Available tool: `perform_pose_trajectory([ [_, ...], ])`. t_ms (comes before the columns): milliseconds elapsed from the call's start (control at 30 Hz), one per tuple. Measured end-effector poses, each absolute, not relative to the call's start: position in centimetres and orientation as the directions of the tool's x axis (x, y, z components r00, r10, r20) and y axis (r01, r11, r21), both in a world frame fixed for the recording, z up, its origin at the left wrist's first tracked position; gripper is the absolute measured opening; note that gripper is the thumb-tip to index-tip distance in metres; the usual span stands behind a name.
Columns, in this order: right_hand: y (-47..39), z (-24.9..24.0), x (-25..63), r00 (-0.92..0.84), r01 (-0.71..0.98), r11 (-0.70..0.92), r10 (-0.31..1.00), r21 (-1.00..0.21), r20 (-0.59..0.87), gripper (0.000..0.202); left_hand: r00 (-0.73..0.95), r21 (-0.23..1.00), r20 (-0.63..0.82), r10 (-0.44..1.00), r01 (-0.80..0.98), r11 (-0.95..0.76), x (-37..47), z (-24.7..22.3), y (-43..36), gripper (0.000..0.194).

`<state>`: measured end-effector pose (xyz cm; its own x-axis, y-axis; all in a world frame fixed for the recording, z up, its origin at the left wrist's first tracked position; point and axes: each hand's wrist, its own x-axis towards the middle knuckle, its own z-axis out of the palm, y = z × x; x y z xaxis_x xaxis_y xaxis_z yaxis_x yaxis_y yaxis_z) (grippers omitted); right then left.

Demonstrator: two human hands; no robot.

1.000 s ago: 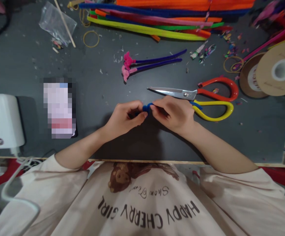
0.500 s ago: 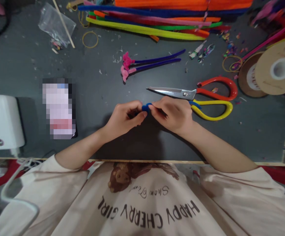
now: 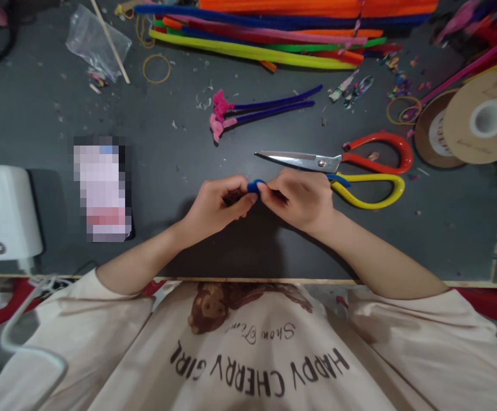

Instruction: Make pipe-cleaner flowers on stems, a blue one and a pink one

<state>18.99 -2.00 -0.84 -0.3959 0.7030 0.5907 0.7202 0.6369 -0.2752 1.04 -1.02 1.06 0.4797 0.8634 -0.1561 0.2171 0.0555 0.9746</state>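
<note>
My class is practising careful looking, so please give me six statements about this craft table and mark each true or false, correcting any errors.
1. The left hand and right hand both hold a fuzzy blue stem. True.
2. Two fuzzy purple stems with pink ends lie beneath the hands. False: they lie beyond the hands.
3. A round beige cardboard spool lies right of the steel-bladed scissors. True.
4. Both scissor handles are green. False: one is red, one yellow.
5. A white rounded plastic box lies far right. False: far left.
6. Fuzzy stems in many colours lie beyond the scissors. True.
</note>
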Motion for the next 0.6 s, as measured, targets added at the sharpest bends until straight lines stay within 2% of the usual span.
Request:
perform_pose_trajectory([
  [133,-2.1,-1.0,18.9,-0.39,0.737,0.602,0.751,-0.309,0.532,0.04,0.482,0.973,-0.161,0.861,0.224,0.056,1.0,1.0,-1.1,0.024],
  [233,-2.2,-0.7,19.0,-0.352,0.718,0.568,0.795,-0.402,0.495,0.038,0.463,0.972,-0.158,0.872,0.227,0.056,0.9,1.0,-1.1,0.026],
  [367,-1.8,0.5,19.3,-0.285,0.592,0.501,0.863,-0.631,0.417,0.024,0.405,0.982,-0.094,0.909,0.186,0.019,0.6,0.8,-0.7,0.025],
  [467,-1.2,1.3,19.6,-0.288,0.421,0.317,0.935,-0.85,0.206,0.022,0.355,0.987,-0.017,0.935,0.154,-0.041,0.3,0.6,-0.3,0.026],
  [533,-0.8,1.5,19.8,-0.33,0.309,0.206,0.939,-0.928,0.098,0.025,0.336,0.986,0.029,0.941,0.147,-0.082,0.2,0.4,-0.1,0.029],
  [600,-0.5,1.7,19.9,-0.354,0.231,0.141,0.934,-0.963,0.052,0.028,0.328,0.983,0.048,0.944,0.154,-0.103,0.2,0.3,-0.1,0.032],
])
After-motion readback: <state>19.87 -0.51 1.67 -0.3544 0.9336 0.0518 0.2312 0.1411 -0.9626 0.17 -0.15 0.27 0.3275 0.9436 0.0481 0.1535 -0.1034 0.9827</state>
